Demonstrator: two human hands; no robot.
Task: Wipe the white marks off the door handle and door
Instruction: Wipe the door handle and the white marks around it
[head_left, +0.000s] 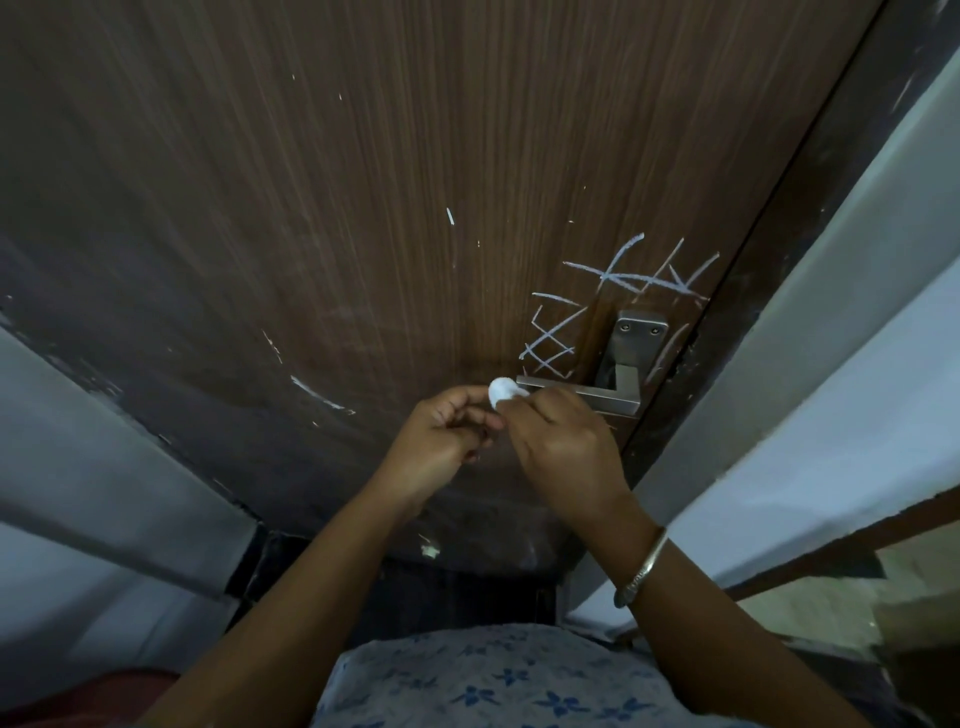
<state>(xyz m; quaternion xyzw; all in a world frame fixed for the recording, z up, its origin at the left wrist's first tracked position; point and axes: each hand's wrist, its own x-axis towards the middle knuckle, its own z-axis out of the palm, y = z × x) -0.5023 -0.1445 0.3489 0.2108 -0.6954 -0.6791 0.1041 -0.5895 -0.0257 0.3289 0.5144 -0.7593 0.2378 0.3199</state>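
A brown wood-grain door (363, 208) fills the view. Its silver lever handle (613, 397) sits at the right on a metal plate (636, 338). White crossed chalk marks (644, 275) run above the plate, and more white marks (550, 338) lie to its left. A small white wad (501, 391) is pinched between both hands at the lever's left end. My left hand (441, 441) holds the wad from the left. My right hand (566, 441) grips it from the right and covers part of the lever.
A dark door frame (779, 260) and a pale wall (857, 312) stand to the right. Another pale wall (78, 441) is at the left. Scattered small white streaks (322, 397) mark the door's lower left. A bangle (641, 569) circles my right wrist.
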